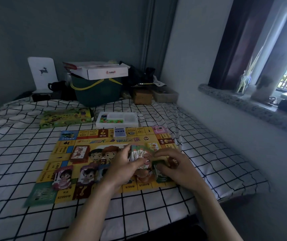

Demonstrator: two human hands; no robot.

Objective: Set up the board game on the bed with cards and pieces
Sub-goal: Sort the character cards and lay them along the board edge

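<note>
The card stack (140,154) sat fanned just right of frame centre, over the game board (66,150), w/ the left hand (121,164) clenched round its edge to keep it square while the right hand (172,164) curled its fingers (160,166) on a green card (160,176), prob. sorting by type. Other decks already lay on the board's lower left & the piece tray (117,119) waited just past its far edge at upper centre, all on the checked bed (17,133), so pieces likely came after cards.
</note>
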